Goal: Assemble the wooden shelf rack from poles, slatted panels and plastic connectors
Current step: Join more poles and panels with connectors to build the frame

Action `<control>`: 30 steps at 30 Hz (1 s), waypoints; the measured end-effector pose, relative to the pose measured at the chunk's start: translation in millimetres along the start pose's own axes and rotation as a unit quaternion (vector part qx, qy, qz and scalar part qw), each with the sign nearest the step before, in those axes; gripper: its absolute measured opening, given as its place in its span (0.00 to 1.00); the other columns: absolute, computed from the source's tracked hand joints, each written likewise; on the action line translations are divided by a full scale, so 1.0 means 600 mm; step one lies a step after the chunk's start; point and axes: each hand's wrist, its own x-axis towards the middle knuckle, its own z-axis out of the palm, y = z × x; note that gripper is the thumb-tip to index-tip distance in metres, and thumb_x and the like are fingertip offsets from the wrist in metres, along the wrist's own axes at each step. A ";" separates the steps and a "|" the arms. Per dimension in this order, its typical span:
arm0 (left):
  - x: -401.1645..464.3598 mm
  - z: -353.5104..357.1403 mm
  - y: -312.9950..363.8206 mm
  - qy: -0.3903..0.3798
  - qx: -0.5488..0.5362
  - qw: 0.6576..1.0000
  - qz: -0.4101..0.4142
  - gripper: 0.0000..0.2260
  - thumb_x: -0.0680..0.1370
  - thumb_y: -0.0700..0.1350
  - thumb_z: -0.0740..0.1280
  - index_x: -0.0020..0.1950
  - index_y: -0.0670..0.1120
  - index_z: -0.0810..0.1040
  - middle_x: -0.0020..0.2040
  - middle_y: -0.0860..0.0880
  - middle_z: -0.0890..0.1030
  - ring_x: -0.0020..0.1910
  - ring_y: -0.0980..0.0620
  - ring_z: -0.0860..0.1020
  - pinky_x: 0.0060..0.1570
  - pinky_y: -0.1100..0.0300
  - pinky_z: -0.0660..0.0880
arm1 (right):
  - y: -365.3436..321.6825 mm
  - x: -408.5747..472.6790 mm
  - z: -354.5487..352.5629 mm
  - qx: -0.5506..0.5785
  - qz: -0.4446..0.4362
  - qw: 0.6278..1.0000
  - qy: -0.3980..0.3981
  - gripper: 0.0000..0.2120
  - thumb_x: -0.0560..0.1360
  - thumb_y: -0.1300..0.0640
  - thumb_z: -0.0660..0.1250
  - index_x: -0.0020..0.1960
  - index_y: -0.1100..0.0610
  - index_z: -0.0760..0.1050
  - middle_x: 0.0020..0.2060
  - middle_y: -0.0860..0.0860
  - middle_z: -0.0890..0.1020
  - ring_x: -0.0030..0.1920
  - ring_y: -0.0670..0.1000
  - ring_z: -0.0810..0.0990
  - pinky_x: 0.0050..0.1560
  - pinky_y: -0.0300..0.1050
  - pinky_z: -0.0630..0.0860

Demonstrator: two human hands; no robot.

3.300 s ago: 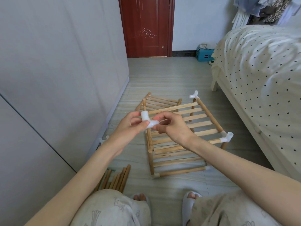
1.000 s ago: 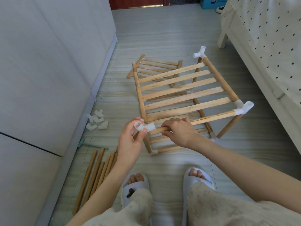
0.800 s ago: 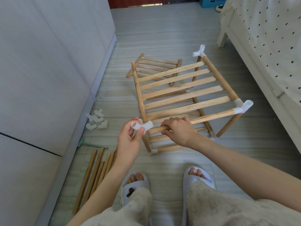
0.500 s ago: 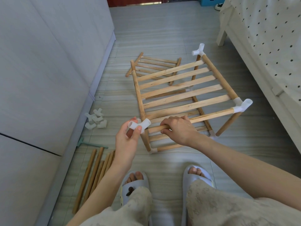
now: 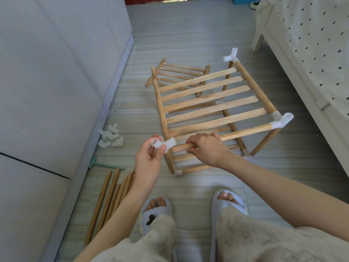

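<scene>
One white connector [image 5: 164,144] is pinched by the left hand [image 5: 149,163] at the rack's [image 5: 207,103] near left corner; one pole [image 5: 236,134] is gripped by the right hand [image 5: 206,148]. Two connectors are fitted opposite.

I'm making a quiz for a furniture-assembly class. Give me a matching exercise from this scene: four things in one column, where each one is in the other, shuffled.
Things:
1. spare white connectors
2. loose poles
3. spare slatted panel
4. white connector

Places:
A. flat on the floor behind the rack
B. pinched in the left hand
C. piled by the cabinet base
D. on the floor beside the left foot

Pairs: 1-C, 2-D, 3-A, 4-B
</scene>
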 end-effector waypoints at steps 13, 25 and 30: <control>-0.003 -0.013 -0.021 -0.016 0.160 0.976 0.144 0.12 0.77 0.38 0.66 0.56 0.52 0.75 0.62 0.58 0.75 0.62 0.58 0.74 0.63 0.52 0.73 | 0.010 -0.005 -0.007 0.000 -0.020 1.000 0.008 0.10 0.79 0.49 0.59 0.57 0.51 0.74 0.52 0.48 0.78 0.55 0.50 0.74 0.52 0.44 0.57; -0.023 -0.006 -0.046 0.030 0.171 0.974 0.146 0.19 0.76 0.45 0.67 0.68 0.47 0.74 0.59 0.66 0.74 0.56 0.67 0.76 0.58 0.60 0.74 | 0.011 -0.004 -0.017 0.013 -0.008 1.000 0.021 0.10 0.79 0.50 0.59 0.57 0.52 0.73 0.53 0.46 0.77 0.55 0.50 0.74 0.58 0.47 0.62; -0.020 -0.006 -0.047 0.030 0.170 0.974 0.148 0.19 0.76 0.45 0.67 0.68 0.46 0.74 0.60 0.68 0.73 0.59 0.70 0.72 0.63 0.62 0.71 | 0.012 -0.021 -0.021 0.017 -0.021 1.000 0.009 0.10 0.78 0.51 0.60 0.57 0.52 0.73 0.48 0.44 0.75 0.52 0.49 0.74 0.56 0.46 0.60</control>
